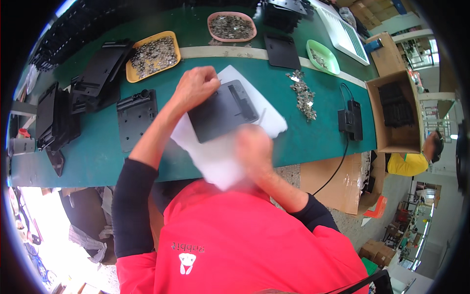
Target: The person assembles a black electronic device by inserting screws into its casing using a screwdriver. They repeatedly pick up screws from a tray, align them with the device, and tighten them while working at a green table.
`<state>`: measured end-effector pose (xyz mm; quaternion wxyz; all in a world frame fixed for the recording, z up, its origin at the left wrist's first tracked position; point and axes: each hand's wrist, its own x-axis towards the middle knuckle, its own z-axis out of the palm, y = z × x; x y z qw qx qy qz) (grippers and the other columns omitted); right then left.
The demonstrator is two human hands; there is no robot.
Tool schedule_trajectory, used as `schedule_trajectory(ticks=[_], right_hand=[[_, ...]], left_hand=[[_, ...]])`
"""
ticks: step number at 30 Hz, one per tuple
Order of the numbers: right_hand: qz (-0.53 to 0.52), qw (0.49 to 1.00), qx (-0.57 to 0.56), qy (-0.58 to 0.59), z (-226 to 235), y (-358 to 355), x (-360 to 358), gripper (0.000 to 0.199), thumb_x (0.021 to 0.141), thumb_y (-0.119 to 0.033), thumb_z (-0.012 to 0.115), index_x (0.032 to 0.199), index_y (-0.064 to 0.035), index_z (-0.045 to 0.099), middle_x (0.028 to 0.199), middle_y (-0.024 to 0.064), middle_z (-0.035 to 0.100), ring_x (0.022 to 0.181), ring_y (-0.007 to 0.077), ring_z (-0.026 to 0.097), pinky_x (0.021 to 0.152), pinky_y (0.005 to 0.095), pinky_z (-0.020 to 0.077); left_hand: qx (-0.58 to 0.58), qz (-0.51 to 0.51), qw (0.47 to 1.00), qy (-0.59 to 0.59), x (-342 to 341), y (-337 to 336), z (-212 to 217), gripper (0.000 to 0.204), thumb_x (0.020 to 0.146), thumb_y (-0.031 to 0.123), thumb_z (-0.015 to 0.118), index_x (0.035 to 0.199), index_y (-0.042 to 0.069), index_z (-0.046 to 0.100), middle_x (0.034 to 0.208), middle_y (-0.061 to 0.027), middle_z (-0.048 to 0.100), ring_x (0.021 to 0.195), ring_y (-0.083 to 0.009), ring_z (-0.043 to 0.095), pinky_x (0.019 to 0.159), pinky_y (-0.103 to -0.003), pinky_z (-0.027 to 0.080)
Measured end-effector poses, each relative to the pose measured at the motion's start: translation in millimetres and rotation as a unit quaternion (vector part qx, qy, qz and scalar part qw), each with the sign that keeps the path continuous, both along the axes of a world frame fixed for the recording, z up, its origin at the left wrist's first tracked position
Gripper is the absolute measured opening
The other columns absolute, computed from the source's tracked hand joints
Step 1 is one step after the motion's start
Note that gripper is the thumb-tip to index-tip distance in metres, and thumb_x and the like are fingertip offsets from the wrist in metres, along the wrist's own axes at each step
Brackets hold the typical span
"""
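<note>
Head view: a dark grey panel lies on a white sheet upon the green desk, set at a slant, directly under and between the two hands. The left hand is over the panel's far left corner, so that the panel extends from that grip toward the right and back toward the body. Its fingers are curled in toward the palm, knuckles up; whether they pinch anything can't be made out. The left forearm runs up from the lower left, beside the panel's left edge, with a black sleeve ending short of the wrist.

The right hand is at the panel's near right edge, the panel lying beyond it and to its left. Motion blur hides the fingers, so I can't say whether that grip is spread or pressed together. Its forearm slants in from the lower right.

Beyond the panel and to its left is a yellow tray of small metal pieces; a loose pile of similar pieces lies to the panel's right.
</note>
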<state>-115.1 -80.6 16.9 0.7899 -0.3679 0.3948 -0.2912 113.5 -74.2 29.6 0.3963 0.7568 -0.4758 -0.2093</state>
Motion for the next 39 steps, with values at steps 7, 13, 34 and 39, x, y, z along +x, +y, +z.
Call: schedule_trajectory(ticks=[7,13,34,39], right_hand=[[0.283,0.945,-0.162,0.019,7.5,25.5,-16.7,0.01,0.092,-0.008,0.063,0.097,0.001,0.063,0.073,0.0026,0.064,0.051,0.0043,0.053,0.045,0.0207,0.0407],[0.245,0.941,-0.218,0.089,42.5,-26.1,-12.9,0.011,0.088,-0.006,0.067,0.096,0.0016,0.068,0.065,0.0027,0.065,0.046,0.0031,0.051,0.04,0.0188,0.0368],[0.225,0.865,-0.411,0.179,53.4,-49.1,6.8,0.01,0.082,-0.005,0.068,0.089,0.001,0.067,0.077,0.0101,0.069,0.061,0.0166,0.068,0.057,0.0275,0.0516],[0.192,0.798,-0.554,0.141,39.4,-43.6,11.9,0.009,0.078,0.0,0.069,0.086,0.0009,0.066,0.078,0.0127,0.065,0.067,0.0275,0.066,0.059,0.0325,0.0518]], left_hand=[[0.016,-0.021,0.995,-0.1,-15.7,-31.0,-2.6,0.021,0.077,0.02,0.058,0.081,0.001,0.064,0.07,-0.008,0.063,0.068,-0.0182,0.06,0.066,-0.032,0.048],[-0.099,0.056,0.993,-0.017,-15.4,9.1,7.4,0.016,0.08,0.018,0.061,0.081,0.003,0.066,0.082,-0.0164,0.067,0.081,-0.0335,0.066,0.072,-0.038,0.052],[-0.1,0.069,0.965,0.233,-100.3,66.5,4.5,0.008,0.091,0.005,0.056,0.088,-0.001,0.061,0.082,-0.0048,0.066,0.068,-0.0094,0.064,0.058,-0.024,0.05],[-0.148,0.075,0.902,0.399,-105.2,66.5,2.9,0.009,0.094,0.007,0.057,0.091,0.0,0.062,0.088,-0.0059,0.068,0.076,-0.0129,0.067,0.064,-0.026,0.054]])
